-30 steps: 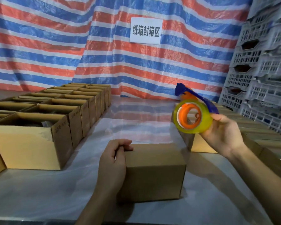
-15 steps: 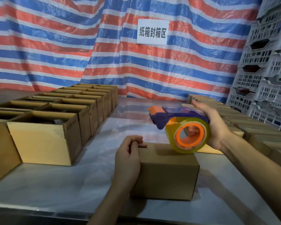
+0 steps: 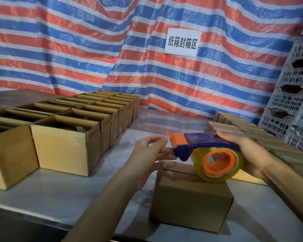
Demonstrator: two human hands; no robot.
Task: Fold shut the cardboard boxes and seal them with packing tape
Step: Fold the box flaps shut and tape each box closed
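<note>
Left forearm: you bring it in from the near edge, angled far and right. Left hand (image 3: 152, 154): raised, thumb uppermost, fingers extended to the right and loosely spread, gripping nothing. Right forearm: you bring it in from the near right, angled left. Right hand (image 3: 250, 154): grips the tape dispenser (image 3: 199, 139), fingers curled over its top.

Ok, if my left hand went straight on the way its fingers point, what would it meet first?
The blue and orange tape dispenser, at its blue front end, gripped by the right hand. The left hand points right at it, fingers almost touching, though depth is unclear.
</note>
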